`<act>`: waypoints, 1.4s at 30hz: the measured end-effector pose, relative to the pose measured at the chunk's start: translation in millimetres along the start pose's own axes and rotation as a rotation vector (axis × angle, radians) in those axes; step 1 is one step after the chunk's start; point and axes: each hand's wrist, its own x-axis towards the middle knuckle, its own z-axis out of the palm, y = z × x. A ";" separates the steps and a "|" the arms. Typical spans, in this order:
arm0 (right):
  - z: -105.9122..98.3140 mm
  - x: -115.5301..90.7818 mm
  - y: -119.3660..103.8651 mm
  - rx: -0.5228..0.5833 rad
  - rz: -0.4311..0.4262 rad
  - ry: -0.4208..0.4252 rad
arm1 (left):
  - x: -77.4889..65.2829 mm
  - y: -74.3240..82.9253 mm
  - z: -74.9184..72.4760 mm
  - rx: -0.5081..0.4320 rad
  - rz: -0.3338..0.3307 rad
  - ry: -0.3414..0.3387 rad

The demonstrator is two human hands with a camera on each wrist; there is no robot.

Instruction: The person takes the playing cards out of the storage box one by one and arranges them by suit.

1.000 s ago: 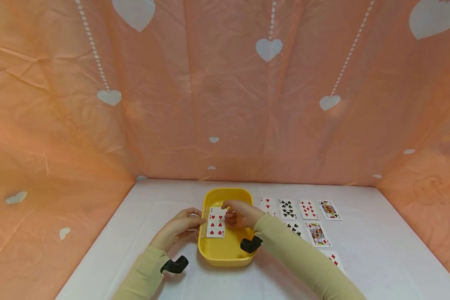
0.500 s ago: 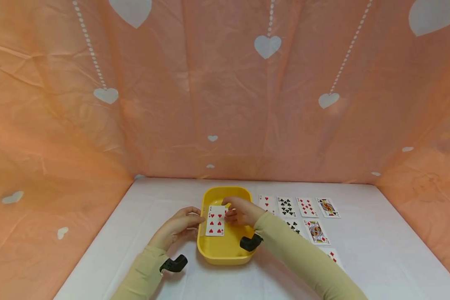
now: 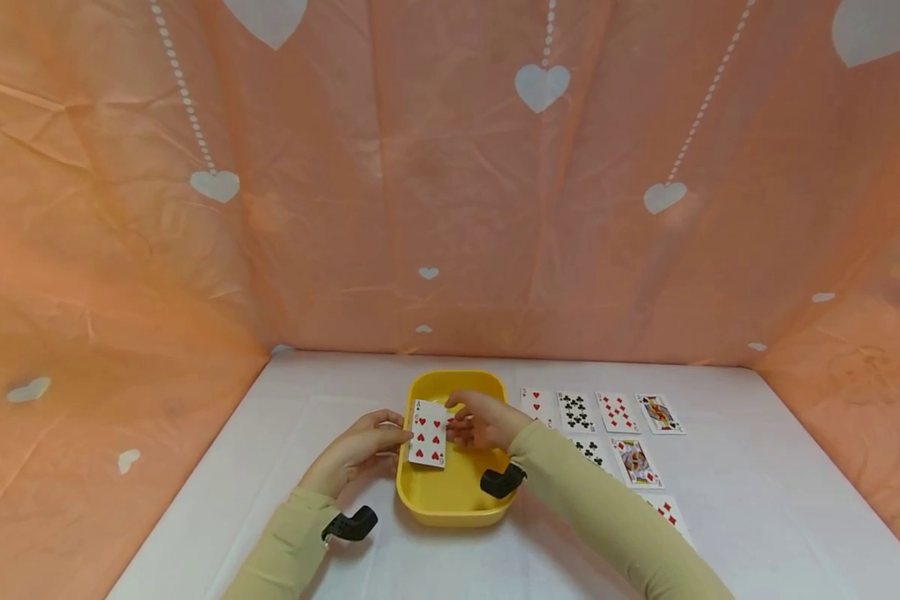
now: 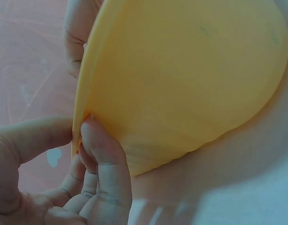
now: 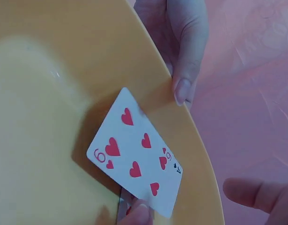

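Note:
My left hand (image 3: 356, 446) pinches the left rim of a yellow plastic tray (image 3: 461, 518), with the thumb on one side and fingers on the other in the left wrist view. Inside the tray my right hand (image 3: 482, 419) holds playing cards at their right edge. On top is a six of hearts (image 5: 134, 154), tilted and raised off the tray floor. The corner of an ace peeks out behind it. Another card with a red mark (image 5: 123, 206) shows partly below, near the thumb tip. The right hand's other fingers are mostly hidden.
To the tray's right, face-up cards lie in rows on the white table (image 3: 330, 379), among them a ten-like club card (image 3: 576, 412), a diamond card (image 3: 617, 412) and a king of diamonds (image 3: 637, 463). The right forearm covers some. Orange fabric (image 3: 450, 208) with white hearts hangs behind.
The six of hearts has risen slightly and tilted, shifting a little left and away from me within the tray. Both hands stay nearly in place; the left keeps its hold on the rim.

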 end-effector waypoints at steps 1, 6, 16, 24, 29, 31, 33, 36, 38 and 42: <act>-0.6 0.2 -0.4 -0.004 0.002 -0.005 | 0.6 0.7 0.5 0.000 -0.002 -0.001; -3.7 2.9 -0.8 -0.052 -0.018 -0.025 | 4.2 3.4 2.7 -0.002 -0.009 -0.004; -2.9 13.0 11.5 -0.220 -0.109 -0.013 | 3.9 0.4 4.9 0.018 0.004 0.008; -2.7 14.1 11.6 -0.316 -0.167 0.052 | 1.6 -3.6 1.4 0.009 0.015 -0.003; -5.4 11.9 5.9 -0.419 -0.296 0.083 | 3.4 -3.3 -0.9 -0.004 0.027 -0.017; -6.5 11.4 3.7 -0.475 -0.357 0.109 | 4.3 -2.7 -1.0 -0.005 0.030 -0.023; -7.5 10.6 0.9 -0.507 -0.386 0.127 | 5.4 -2.0 -0.9 0.003 0.029 -0.022; -9.8 8.4 -3.8 -0.531 -0.404 0.124 | 5.7 -1.3 -1.1 0.009 0.031 -0.025; -12.3 6.1 -7.6 -0.508 -0.407 0.094 | 5.2 -1.2 -1.7 0.008 0.037 -0.033; -18.3 -3.2 -17.7 -0.434 -0.408 0.026 | 3.5 -1.6 -2.2 0.005 0.035 -0.032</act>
